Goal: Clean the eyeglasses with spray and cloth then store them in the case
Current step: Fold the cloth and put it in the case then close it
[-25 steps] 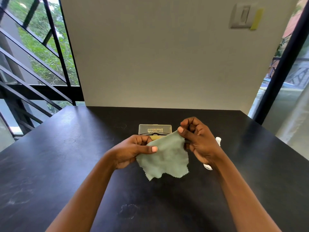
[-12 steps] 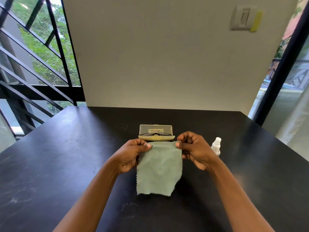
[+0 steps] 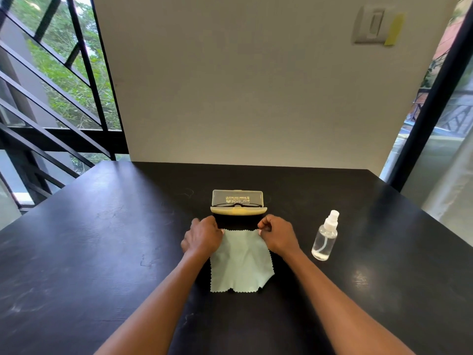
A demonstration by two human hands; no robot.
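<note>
While both hands pinch its far corners, the pale green cloth (image 3: 240, 260) lies flat at mid-tabletop (image 3: 102, 252): left hand (image 3: 203, 237) and right hand (image 3: 277, 234) each closed on a corner. Just beyond, toward the far edge, the open case (image 3: 238, 204) holds the eyeglasses (image 3: 239, 204). The spray bottle (image 3: 325, 238) stands upright to the right.

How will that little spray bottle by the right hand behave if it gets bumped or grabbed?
The spray bottle stands upright, tall and narrow, on the table, so a sideways bump would probably tip it. Being round, it would likely roll once down. It looks like clear plastic with only a little liquid visible at the bottom, so it is probably light and stiff to grip.
</note>
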